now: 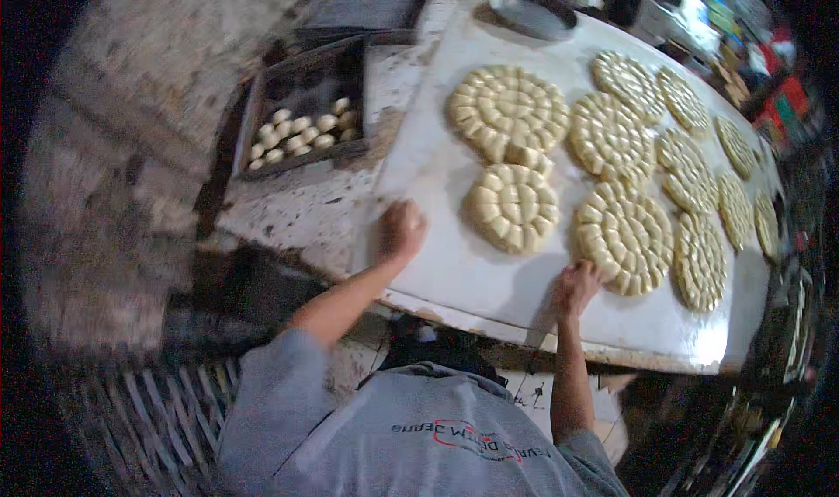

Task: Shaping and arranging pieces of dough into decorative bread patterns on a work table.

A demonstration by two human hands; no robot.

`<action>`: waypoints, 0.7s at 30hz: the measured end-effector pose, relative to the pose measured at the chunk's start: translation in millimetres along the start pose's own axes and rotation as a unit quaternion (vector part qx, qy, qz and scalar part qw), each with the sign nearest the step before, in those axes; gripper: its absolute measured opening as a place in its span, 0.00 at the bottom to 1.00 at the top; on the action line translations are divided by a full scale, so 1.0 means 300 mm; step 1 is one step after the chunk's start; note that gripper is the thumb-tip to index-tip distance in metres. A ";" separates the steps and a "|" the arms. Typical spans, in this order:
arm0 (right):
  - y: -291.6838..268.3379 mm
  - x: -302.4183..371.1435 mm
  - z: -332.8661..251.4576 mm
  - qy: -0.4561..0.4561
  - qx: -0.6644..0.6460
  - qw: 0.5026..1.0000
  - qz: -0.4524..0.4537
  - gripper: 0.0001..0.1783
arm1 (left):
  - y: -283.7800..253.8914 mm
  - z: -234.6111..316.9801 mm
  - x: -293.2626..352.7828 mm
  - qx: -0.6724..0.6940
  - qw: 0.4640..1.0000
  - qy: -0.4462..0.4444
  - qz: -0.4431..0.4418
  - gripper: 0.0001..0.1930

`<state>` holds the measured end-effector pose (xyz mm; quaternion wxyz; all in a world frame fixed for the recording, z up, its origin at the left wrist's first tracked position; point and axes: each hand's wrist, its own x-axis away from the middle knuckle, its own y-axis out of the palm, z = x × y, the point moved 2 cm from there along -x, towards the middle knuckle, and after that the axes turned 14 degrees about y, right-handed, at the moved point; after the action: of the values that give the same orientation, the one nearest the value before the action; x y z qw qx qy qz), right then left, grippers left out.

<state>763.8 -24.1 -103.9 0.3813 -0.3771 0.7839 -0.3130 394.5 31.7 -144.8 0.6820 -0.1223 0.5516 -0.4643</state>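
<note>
Several round slabs of pale dough lie on the white tabletop point(437, 278), each scored in rings into small segments. Fingers of my right hand point(578, 288) are curled at the lower left rim of one dough round point(625, 239). Left of it lies a smaller dough round point(514, 208), which touches a larger dough round point(509, 111) behind it. My left hand point(403, 232) is near the table's left side, closed like a fist and blurred. Whatever may be inside it is hidden.
A dark tray point(350, 150) with several small dough balls point(301, 133) stands at the left, and another dark tray point(363, 9) lies behind it. A round metal pan point(533, 13) sits at the table's far edge. Slats point(166, 418) show at lower left.
</note>
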 end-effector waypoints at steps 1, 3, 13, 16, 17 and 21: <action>0.028 -0.016 -0.043 0.073 -0.006 0.997 0.022 0.10 | 0.089 0.031 -0.027 0.008 0.997 -0.076 0.013 0.06; 0.094 0.031 0.040 0.035 0.001 0.999 0.034 0.10 | 0.162 0.313 -0.084 0.064 0.997 0.000 -0.049 0.04; -0.057 0.121 -0.082 -0.102 0.133 0.984 0.066 0.07 | -0.023 -0.101 0.074 0.026 0.998 0.048 -0.022 0.09; 0.020 0.096 0.135 0.038 0.244 0.968 -0.036 0.22 | 0.074 0.169 0.051 -0.137 0.946 0.137 -0.259 0.17; 0.036 0.118 0.094 0.045 0.246 0.968 -0.023 0.22 | -0.038 0.265 0.006 0.093 0.932 -0.013 -0.351 0.19; 0.065 0.213 -0.137 0.143 0.216 0.953 -0.155 0.21 | -0.145 0.012 0.046 0.261 0.874 0.168 -0.373 0.14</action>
<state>695.6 -58.7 -121.1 0.2846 -0.3541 0.6755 -0.5807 375.3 -3.7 -122.8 0.3620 -0.0565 0.4298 -0.8252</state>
